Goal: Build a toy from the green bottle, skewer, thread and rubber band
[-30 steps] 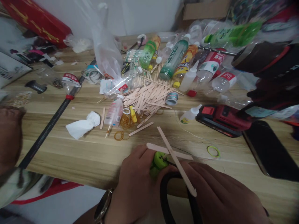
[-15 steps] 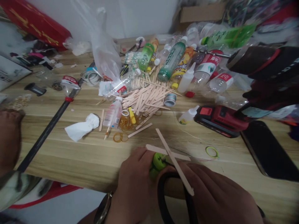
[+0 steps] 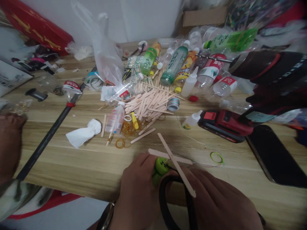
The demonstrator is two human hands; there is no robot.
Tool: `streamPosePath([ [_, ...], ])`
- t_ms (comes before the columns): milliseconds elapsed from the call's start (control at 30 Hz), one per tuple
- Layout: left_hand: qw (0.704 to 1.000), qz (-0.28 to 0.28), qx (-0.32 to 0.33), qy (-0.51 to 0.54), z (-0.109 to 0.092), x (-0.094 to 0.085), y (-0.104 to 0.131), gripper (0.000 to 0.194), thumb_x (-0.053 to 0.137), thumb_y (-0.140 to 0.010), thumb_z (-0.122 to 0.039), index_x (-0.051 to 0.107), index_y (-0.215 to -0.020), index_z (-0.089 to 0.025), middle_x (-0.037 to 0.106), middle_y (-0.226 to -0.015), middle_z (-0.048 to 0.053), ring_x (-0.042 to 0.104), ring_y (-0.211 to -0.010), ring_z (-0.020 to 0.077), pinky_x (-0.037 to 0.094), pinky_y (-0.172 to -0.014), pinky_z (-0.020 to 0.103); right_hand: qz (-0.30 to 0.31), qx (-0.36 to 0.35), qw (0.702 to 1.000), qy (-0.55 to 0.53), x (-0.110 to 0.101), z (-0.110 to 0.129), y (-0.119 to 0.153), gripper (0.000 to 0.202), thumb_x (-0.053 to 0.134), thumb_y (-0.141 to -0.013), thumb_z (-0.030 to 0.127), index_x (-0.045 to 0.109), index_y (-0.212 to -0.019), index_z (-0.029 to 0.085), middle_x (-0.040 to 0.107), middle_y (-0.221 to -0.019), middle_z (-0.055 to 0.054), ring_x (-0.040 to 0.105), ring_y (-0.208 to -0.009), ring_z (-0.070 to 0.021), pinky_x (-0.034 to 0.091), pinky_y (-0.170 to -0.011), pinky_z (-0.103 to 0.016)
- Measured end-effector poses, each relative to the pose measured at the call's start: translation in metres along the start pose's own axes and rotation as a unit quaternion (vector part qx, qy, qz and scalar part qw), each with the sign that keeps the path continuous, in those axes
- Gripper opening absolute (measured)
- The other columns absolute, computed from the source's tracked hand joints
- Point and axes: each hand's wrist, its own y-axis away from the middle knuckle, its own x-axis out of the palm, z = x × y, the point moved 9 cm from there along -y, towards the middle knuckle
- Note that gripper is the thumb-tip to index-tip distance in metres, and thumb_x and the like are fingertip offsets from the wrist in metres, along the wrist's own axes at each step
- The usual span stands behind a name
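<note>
My left hand point(image 3: 139, 182) is closed around a green bottle with a bright green cap point(image 3: 161, 165), near the table's front edge. Two crossed wooden craft sticks, a slanting stick point(image 3: 178, 167) and a flatter one point(image 3: 155, 153), lie over the cap. In my right hand point(image 3: 220, 198) is a pair of scissors with a black looped handle point(image 3: 191, 207). Their dark shaft points at the cap; whether its tip is in the cap, I cannot tell. The right fingertips are partly hidden behind the slanting stick.
Craft sticks point(image 3: 150, 102) are heaped mid-table, with rubber bands point(image 3: 128, 128) beside them. Plastic bottles point(image 3: 175, 65) crowd the back. A red-black power drill point(image 3: 225, 124) and a phone point(image 3: 275, 156) lie right. A black rod point(image 3: 51, 134) and another person's hand point(image 3: 9, 143) are left.
The whole view has shifted slightly. My hands keep the same hold on the bottle and scissors, and the crossed sticks stay over the cap.
</note>
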Motion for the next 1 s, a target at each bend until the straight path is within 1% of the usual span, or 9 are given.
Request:
streamPosePath([
  [100,1.000,0.001,-0.002,0.011,0.000,0.000,0.001,0.011,0.062,-0.086,-0.031,0.070,-0.088,-0.024,0.072,-0.088,0.005,0.068,-0.079,0.0244,0.052,-0.068,0.035,0.008,0.002,1.000,0.003,0.004,0.000,0.000,0.033,0.031,-0.101,0.007,0.062,-0.115,0.011,0.080,-0.095,-0.004,0.075,-0.079,-0.0162,0.053,-0.066,-0.028],
  [167,1.000,0.006,0.007,0.022,-0.002,-0.001,0.000,0.013,0.059,-0.083,-0.026,0.070,-0.089,-0.023,0.072,-0.089,0.006,0.067,-0.079,0.0252,0.053,-0.070,0.037,0.012,0.000,1.000,0.015,0.005,0.001,-0.001,0.033,0.032,-0.101,0.006,0.061,-0.114,0.010,0.080,-0.097,-0.005,0.075,-0.080,-0.0168,0.054,-0.066,-0.029],
  [267,0.999,0.021,0.007,0.040,-0.003,0.000,-0.001,0.015,0.056,-0.081,-0.024,0.068,-0.087,-0.021,0.072,-0.090,0.009,0.066,-0.081,0.0271,0.053,-0.074,0.041,0.006,0.001,0.999,0.032,0.003,0.002,-0.002,0.033,0.030,-0.102,0.007,0.061,-0.113,0.011,0.081,-0.096,-0.005,0.075,-0.079,-0.0167,0.053,-0.065,-0.029],
  [367,0.997,0.033,-0.028,0.056,0.003,0.001,-0.001,0.013,0.059,-0.079,-0.026,0.069,-0.086,-0.020,0.072,-0.092,0.009,0.067,-0.081,0.0275,0.053,-0.076,0.042,-0.002,0.015,1.000,0.012,0.001,0.000,-0.002,0.034,0.027,-0.105,0.010,0.060,-0.114,0.013,0.080,-0.096,-0.004,0.075,-0.080,-0.0157,0.052,-0.065,-0.028],
  [467,0.996,0.025,-0.062,0.060,0.011,0.001,0.000,0.015,0.062,-0.083,-0.035,0.071,-0.085,-0.023,0.072,-0.092,0.007,0.068,-0.083,0.0277,0.052,-0.075,0.040,-0.007,0.018,1.000,-0.009,-0.002,-0.002,-0.004,0.034,0.027,-0.106,0.011,0.060,-0.113,0.014,0.080,-0.095,-0.003,0.075,-0.082,-0.0156,0.052,-0.066,-0.027],
  [567,0.996,0.011,-0.062,0.060,0.014,0.001,0.000,0.021,0.063,-0.086,-0.044,0.074,-0.085,-0.026,0.073,-0.092,0.005,0.068,-0.087,0.0282,0.051,-0.075,0.039,-0.002,0.007,1.000,-0.014,-0.003,-0.001,-0.006,0.035,0.026,-0.106,0.010,0.060,-0.113,0.014,0.080,-0.095,-0.003,0.075,-0.081,-0.0158,0.052,-0.067,-0.028],
  [667,0.996,0.018,-0.060,0.065,0.014,0.004,0.001,0.023,0.065,-0.085,-0.047,0.075,-0.089,-0.026,0.074,-0.094,0.006,0.068,-0.088,0.0287,0.050,-0.076,0.040,-0.003,0.004,1.000,-0.016,-0.004,-0.003,-0.007,0.034,0.027,-0.106,0.011,0.061,-0.113,0.014,0.081,-0.093,-0.003,0.075,-0.079,-0.0167,0.052,-0.067,-0.029],
  [833,0.993,0.029,-0.073,0.085,0.016,0.007,0.001,0.025,0.067,-0.084,-0.047,0.075,-0.089,-0.024,0.073,-0.097,0.007,0.066,-0.086,0.0288,0.048,-0.076,0.041,0.003,-0.009,1.000,-0.027,-0.004,-0.001,-0.003,0.035,0.027,-0.107,0.013,0.061,-0.117,0.013,0.081,-0.095,-0.004,0.075,-0.081,-0.0169,0.053,-0.067,-0.030],
  [1000,0.991,0.023,-0.073,0.105,0.013,0.004,0.001,0.017,0.066,-0.083,-0.039,0.072,-0.086,-0.023,0.072,-0.092,0.006,0.066,-0.085,0.0271,0.048,-0.075,0.039,0.009,-0.010,1.000,-0.026,-0.003,-0.001,-0.001,0.033,0.031,-0.106,0.011,0.061,-0.119,0.012,0.081,-0.099,-0.004,0.075,-0.085,-0.0173,0.054,-0.070,-0.030],
])
